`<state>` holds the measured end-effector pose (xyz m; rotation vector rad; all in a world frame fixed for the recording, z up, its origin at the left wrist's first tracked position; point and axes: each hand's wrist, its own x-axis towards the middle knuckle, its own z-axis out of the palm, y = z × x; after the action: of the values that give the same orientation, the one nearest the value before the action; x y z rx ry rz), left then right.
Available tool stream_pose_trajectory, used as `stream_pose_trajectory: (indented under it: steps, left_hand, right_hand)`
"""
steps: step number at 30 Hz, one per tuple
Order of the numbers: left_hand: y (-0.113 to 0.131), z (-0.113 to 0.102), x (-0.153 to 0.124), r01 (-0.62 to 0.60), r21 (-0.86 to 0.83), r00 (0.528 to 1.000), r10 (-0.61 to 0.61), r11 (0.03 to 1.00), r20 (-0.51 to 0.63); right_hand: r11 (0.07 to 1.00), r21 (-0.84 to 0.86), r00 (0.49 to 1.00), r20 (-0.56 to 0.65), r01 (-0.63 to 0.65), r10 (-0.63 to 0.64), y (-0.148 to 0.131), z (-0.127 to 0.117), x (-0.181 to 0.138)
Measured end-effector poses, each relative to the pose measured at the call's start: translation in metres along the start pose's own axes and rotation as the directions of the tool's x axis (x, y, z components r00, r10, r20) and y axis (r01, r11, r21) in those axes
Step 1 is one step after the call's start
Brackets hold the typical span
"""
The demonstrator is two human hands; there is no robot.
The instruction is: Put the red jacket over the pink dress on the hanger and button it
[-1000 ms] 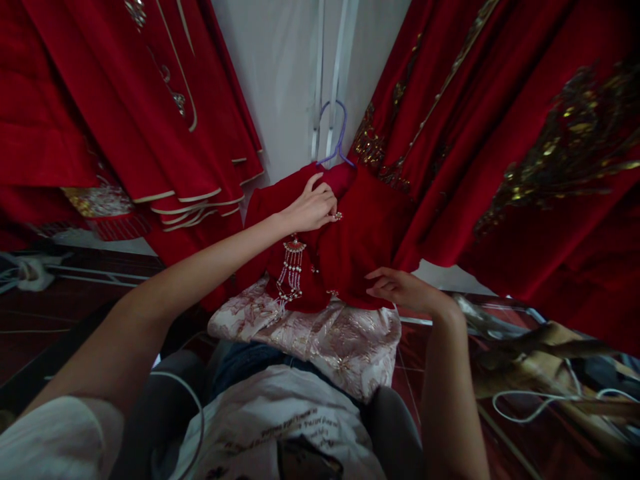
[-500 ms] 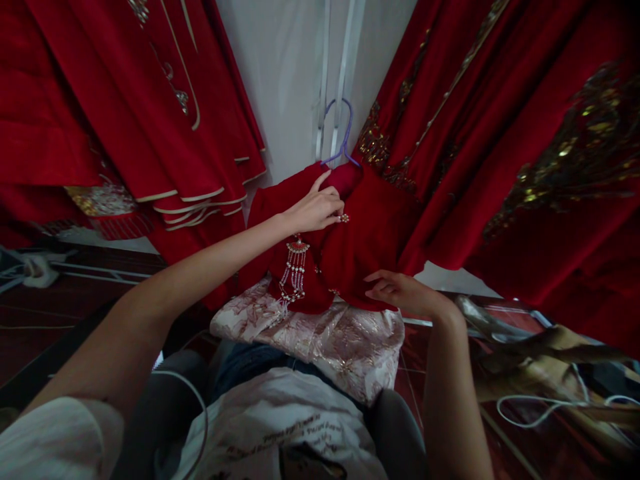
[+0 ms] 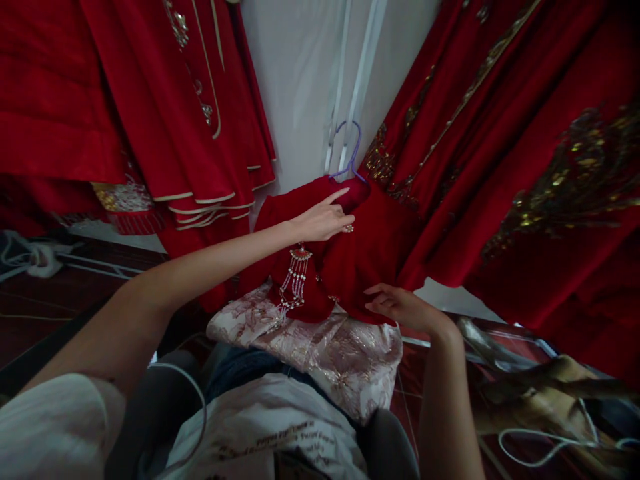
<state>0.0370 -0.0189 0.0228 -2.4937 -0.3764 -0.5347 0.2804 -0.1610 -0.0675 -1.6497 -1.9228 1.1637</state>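
Observation:
A red jacket [image 3: 370, 247] hangs from a purple hanger [image 3: 354, 157] in front of me. My left hand [image 3: 323, 220] is at its upper front, index finger stretched toward the collar. The other fingers are curled closed at a small beaded ornament [image 3: 349, 228] on the jacket's front opening. Below that wrist hangs a beaded tassel pendant [image 3: 300, 270] with several strands. My right hand [image 3: 395, 305] is at the jacket's lower right, open, fingers loosely stretched against or just over the cloth. Pale pink brocade fabric [image 3: 320, 347] with metallic pattern shows under the jacket's hem, across my lap.
Red garments with light piping [image 3: 165, 120] hang at left. More red garments [image 3: 480, 173] with gold sequin embroidery hang at right. Behind is a pale wall [image 3: 295, 80] with metal poles [image 3: 357, 80]. A white cable [image 3: 545, 447] and brown wrapped items [image 3: 555, 380] lie at lower right.
The view has shifted slightly, so the garments sit lower and further right. My left hand stays at the ornament, its fingers a little lower on the cloth. My right hand has hardly moved.

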Motion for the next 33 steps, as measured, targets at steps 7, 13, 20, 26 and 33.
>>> stream_pose_trajectory:
  steps: [7,13,20,26,33]
  left_hand:
    - [-0.002,-0.006,0.000,0.055,-0.067,0.998,-0.054,0.996,0.013]
    - [-0.001,-0.004,0.002,0.100,-0.124,0.995,-0.100,0.987,0.008]
    - [-0.003,-0.008,0.004,0.142,-0.249,0.990,-0.136,0.958,0.042]
    - [-0.004,-0.014,0.008,0.170,-0.274,0.984,-0.150,0.946,0.093]
    - [-0.002,-0.010,0.009,0.063,-0.093,0.997,-0.060,0.994,0.040]
  right_hand:
    - [1.000,0.010,1.000,0.001,0.010,-0.010,0.004,-0.003,-0.001]
    - [1.000,0.003,1.000,-0.002,0.010,-0.010,0.002,-0.001,-0.002]
    - [1.000,0.010,1.000,0.005,0.016,-0.016,0.003,-0.005,-0.006]
    - [1.000,0.008,1.000,-0.006,0.016,-0.016,0.005,-0.006,-0.005]
    - [0.999,-0.010,0.999,-0.013,0.038,-0.038,0.009,-0.008,-0.007]
